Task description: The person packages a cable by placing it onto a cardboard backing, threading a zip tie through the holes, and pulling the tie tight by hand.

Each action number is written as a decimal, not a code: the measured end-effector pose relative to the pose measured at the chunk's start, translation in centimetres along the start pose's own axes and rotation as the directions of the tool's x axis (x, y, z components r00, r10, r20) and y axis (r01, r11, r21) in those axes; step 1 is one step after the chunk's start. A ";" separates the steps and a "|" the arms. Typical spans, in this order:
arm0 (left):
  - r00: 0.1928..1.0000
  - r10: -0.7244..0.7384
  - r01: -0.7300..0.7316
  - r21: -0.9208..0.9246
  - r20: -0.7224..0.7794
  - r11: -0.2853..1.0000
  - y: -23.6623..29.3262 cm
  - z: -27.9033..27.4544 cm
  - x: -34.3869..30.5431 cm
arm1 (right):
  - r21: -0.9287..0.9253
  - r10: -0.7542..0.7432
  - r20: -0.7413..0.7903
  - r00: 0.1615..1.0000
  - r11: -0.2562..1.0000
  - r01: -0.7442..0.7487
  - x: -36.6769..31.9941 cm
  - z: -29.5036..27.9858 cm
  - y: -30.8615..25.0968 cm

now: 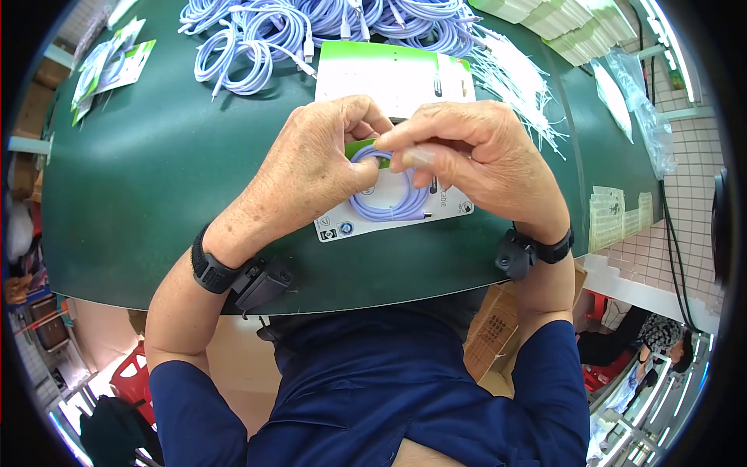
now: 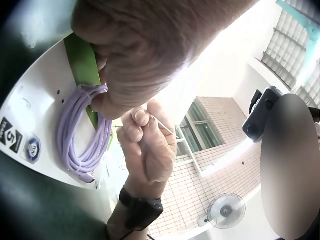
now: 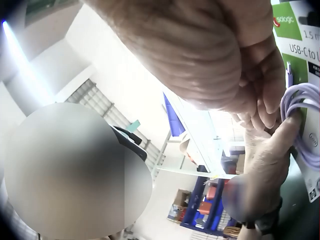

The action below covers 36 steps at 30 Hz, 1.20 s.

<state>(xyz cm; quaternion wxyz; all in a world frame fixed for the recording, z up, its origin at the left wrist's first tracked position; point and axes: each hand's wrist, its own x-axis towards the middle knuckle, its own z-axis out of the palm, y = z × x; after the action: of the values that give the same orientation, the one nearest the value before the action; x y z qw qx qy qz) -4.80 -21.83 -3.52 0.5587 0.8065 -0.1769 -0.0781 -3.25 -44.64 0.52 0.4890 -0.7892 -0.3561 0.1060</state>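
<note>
A coiled lilac USB-C cable [image 1: 381, 212] lies against a white and green packaging card [image 1: 455, 198] near the table's front edge. My left hand [image 1: 311, 148] grips the card and coil, its thumb pressed over the upper part of the loops. Close beside it, the right hand [image 1: 490, 156] has thumb and index finger together at the top of the coil. In the left wrist view, those fingertips pinch a thin white tie [image 2: 164, 126]. Printed text and part of the coil [image 3: 305, 97] show in the right wrist view. The right fingers hide where the tie meets the card.
Behind the hands lies a stack of cards [image 1: 389, 70]. Beyond it is a heap of coiled lilac cables [image 1: 257, 39], with loose white ties [image 1: 513, 78] to the right. Packaged cables [image 1: 117, 62] lie far left, card stacks [image 1: 560, 23] back right. A cardboard box [image 1: 494, 327] stands below the edge.
</note>
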 end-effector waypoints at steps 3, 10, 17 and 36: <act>0.998 -0.010 0.010 0.005 0.059 1.000 0.1 -0.3 0.0 | 0.086 0.053 0.100 0.994 0.994 -0.061 -0.2 -0.9 -0.1; 0.998 -0.016 0.016 -0.013 0.055 1.000 0.3 -0.5 0.0 | 0.045 -0.024 0.096 0.995 0.999 0.020 -0.2 -0.7 0.0; 1.000 -0.002 0.002 0.003 0.011 1.000 0.5 -1.1 -0.3 | -0.060 -0.084 -0.109 0.991 0.995 0.078 -0.3 0.9 0.0; 0.998 0.006 -0.004 0.027 -0.061 1.000 0.9 -2.4 -1.1 | -0.408 -0.361 -0.177 0.915 0.873 0.266 0.0 2.9 -0.8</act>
<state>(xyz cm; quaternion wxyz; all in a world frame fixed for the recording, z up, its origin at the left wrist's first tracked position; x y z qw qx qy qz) -5.18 -19.64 -1.90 0.5531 0.8156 -0.1627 -0.0495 -5.14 -42.41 -0.24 0.3799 -0.8062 -0.4298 -0.1449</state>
